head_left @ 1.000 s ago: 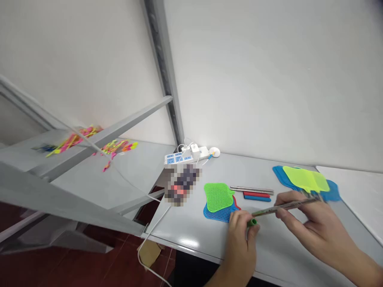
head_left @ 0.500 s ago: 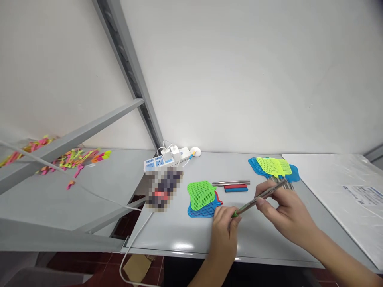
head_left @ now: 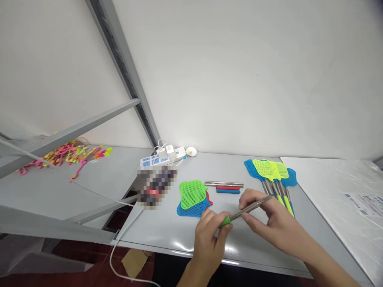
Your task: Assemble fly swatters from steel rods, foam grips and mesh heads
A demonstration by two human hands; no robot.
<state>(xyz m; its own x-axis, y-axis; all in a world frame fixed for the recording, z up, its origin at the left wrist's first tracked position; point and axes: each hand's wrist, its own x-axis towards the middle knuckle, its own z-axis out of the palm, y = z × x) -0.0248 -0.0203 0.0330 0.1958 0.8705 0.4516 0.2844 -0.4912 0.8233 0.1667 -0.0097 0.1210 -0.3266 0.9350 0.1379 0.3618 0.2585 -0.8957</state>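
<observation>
My left hand [head_left: 211,237] is closed round a green handle grip [head_left: 225,222]. A silver metal rod [head_left: 253,207] runs out of that grip, up and to the right. Thumb and fingers of my right hand [head_left: 271,221] pinch the rod along its length. Left of my hands lie loose fly swatter heads, a green one [head_left: 192,194] on top of a blue one [head_left: 191,209], with a bit of red showing beneath. Behind my hands are silver rods [head_left: 224,184], a red grip [head_left: 228,187] and a blue grip [head_left: 228,191].
Several fly swatters with handles [head_left: 271,169] lie at the right, beside a plastic-wrapped white board [head_left: 332,191]. A power strip [head_left: 158,158] with plugs stands at the back left. Its white cable [head_left: 111,257] hangs over the front edge. Colourful pieces [head_left: 72,153] lie beyond the grey frame.
My right hand has come closer to my left along the rod, and more of the green grip shows. The view has shifted, and the swatter handles at the right are now visible.
</observation>
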